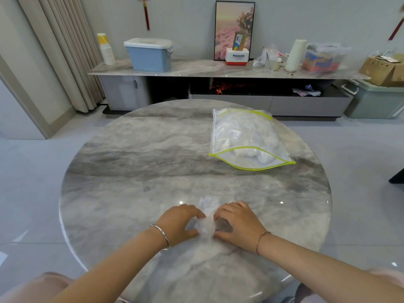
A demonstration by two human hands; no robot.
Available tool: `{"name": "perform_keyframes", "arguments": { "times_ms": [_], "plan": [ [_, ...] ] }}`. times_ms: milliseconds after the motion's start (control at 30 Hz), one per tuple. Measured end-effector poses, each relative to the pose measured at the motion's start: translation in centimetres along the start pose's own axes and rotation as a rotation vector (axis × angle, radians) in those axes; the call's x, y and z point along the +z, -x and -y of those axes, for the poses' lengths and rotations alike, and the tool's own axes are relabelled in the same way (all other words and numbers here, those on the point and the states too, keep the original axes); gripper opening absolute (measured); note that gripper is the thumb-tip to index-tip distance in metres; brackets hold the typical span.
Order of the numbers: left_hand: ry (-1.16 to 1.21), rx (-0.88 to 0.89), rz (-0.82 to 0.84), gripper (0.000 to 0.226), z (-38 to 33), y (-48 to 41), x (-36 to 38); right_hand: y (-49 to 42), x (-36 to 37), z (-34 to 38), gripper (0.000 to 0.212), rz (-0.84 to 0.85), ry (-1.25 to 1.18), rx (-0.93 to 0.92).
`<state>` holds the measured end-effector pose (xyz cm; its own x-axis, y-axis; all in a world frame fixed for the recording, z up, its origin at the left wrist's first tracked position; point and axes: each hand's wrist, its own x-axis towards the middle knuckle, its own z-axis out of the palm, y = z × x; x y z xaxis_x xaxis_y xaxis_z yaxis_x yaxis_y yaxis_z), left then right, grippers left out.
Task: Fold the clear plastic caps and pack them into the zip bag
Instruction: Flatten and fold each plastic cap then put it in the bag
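Observation:
A crumpled clear plastic cap (206,217) lies on the round marble table (135,167) near its front edge. My left hand (178,223) pinches its left side between thumb and curled fingers. My right hand (238,221) pinches its right side the same way. Both wrists wear thin bracelets. A clear zip bag (247,138) with a yellow-green zip edge lies further back on the right. Its mouth gapes toward me, and several folded clear caps fill it.
Behind the table runs a low marble-topped cabinet (196,72) with a blue lidded bin (149,54), paper cups, a framed picture, a white roll and cluttered bags. A green storage box (376,99) stands on the floor at right. Curtains hang at the left.

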<state>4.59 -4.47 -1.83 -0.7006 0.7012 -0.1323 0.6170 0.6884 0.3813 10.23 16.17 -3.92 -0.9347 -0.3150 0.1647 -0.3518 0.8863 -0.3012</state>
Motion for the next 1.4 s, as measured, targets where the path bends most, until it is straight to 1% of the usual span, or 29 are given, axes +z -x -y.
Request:
{"name": "perform_keyframes", "arguments": {
  "times_ms": [67, 100, 133, 200, 233, 300, 367, 400, 500, 533, 600, 633, 667, 700, 767, 833, 867, 967, 1033, 1067, 1133, 1200, 1267, 1333, 1367, 1400],
  "plan": [
    [-0.007, -0.036, -0.065, 0.028, -0.2, -0.3, 0.2, -0.2, -0.1, 0.2, 0.049, 0.0, -0.069, 0.071],
    [0.003, -0.061, -0.1, 0.028, -0.2, -0.5, 0.4, -0.3, -0.2, 0.3, 0.05, -0.011, -0.109, 0.11],
    [0.024, -0.091, -0.134, 0.028, -0.2, -0.6, 0.6, -0.4, -0.2, 0.4, 0.047, -0.019, -0.153, 0.151],
    [0.098, -0.156, -0.188, 0.027, -0.3, -0.7, 1.0, -0.6, 0.0, 0.4, 0.033, -0.014, -0.235, 0.238],
    [0.14, -0.188, -0.204, 0.026, -0.2, -0.9, 1.1, -0.7, 0.1, 0.3, 0.029, -0.004, -0.273, 0.276],
    [0.194, -0.232, -0.213, 0.029, -0.2, -1.2, 1.2, -1.0, 0.2, 0.5, 0.032, -0.009, -0.343, 0.353],
    [0.215, -0.269, -0.223, 0.035, -0.3, -1.3, 1.3, -1.2, 0.4, 0.6, 0.03, -0.051, -0.415, 0.427],
    [0.224, -0.29, -0.233, 0.034, -0.3, -1.4, 1.3, -1.4, 0.4, 0.6, 0.03, -0.07, -0.444, 0.459],
    [0.298, -0.301, -0.276, 0.022, 0.0, -1.8, 1.6, -1.8, 0.5, 0.7, 0.033, -0.078, -0.563, 0.557],
    [0.338, -0.3, -0.26, 0.027, 0.1, -2.0, 1.5, -2.0, 0.4, 0.9, 0.033, -0.075, -0.643, 0.59],
    [0.468, -0.328, -0.172, 0.047, 0.2, -2.5, 1.0, -2.5, 0.0, 1.2, 0.031, -0.068, -0.814, 0.648],
    [0.542, -0.352, -0.135, 0.051, 0.1, -2.7, 0.6, -2.7, -0.3, 1.3, 0.03, -0.075, -0.87, 0.665],
    [0.607, -0.356, -0.121, 0.047, 0.0, -2.8, 0.3, -2.9, -0.7, 1.4, 0.03, -0.084, -0.907, 0.674],
    [0.656, -0.333, -0.132, 0.038, -0.1, -3.0, -0.1, -3.1, -1.1, 1.5, 0.031, -0.093, -0.94, 0.673],
    [0.75, -0.262, -0.21, 0.016, -0.3, -3.2, -0.4, -3.3, -2.1, 1.6, 0.032, -0.106, -1.002, 0.673],
    [0.836, -0.238, -0.287, 0.004, -0.8, -3.3, -0.7, -3.3, -3.0, 1.6, 0.03, -0.131, -1.069, 0.693],
    [0.86, -0.223, -0.316, 0.004, -1.1, -3.6, -0.9, -3.3, -3.4, 1.5, 0.029, -0.134, -1.112, 0.703],
    [0.83, -0.133, -0.364, 0.017, -2.2, -4.6, -1.7, -3.3, -4.4, 0.8, 0.022, -0.109, -1.186, 0.691],
    [0.749, -0.071, -0.378, 0.016, -2.5, -5.5, -2.3, -3.5, -5.0, -0.3, 0.016, -0.157, -1.188, 0.692],
    [0.716, -0.049, -0.386, 0.014, -2.5, -6.1, -2.6, -3.6, -5.2, -1.0, 0.018, -0.202, -1.143, 0.69],
    [0.709, -0.058, -0.4, 0.021, -2.3, -7.9, -3.1, -4.0, -5.4, -3.1, 0.024, -0.302, -0.953, 0.637],
    [0.806, -0.191, -0.416, 0.034, -2.0, -10.1, -3.4, -4.5, -5.5, -5.3, 0.027, -0.371, -0.788, 0.542],
    [0.931, -0.383, -0.401, 0.05, -1.3, -13.0, -3.1, -5.4, -5.2, -7.5, 0.025, -0.39, -0.589, 0.42],
    [0.996, -0.56, -0.351, 0.063, -0.7, -15.9, -2.8, -6.6, -4.4, -9.5, 0.036, -0.338, -0.379, 0.316],
    [1.022, -0.602, -0.322, 0.064, -0.4, -17.3, -2.7, -7.4, -4.1, -10.2, 0.041, -0.287, -0.32, 0.3],
    [1.055, -0.621, -0.304, 0.057, -0.3, -18.3, -2.6, -7.9, -3.6, -10.6, 0.045, -0.232, -0.286, 0.298]
  ]
}}
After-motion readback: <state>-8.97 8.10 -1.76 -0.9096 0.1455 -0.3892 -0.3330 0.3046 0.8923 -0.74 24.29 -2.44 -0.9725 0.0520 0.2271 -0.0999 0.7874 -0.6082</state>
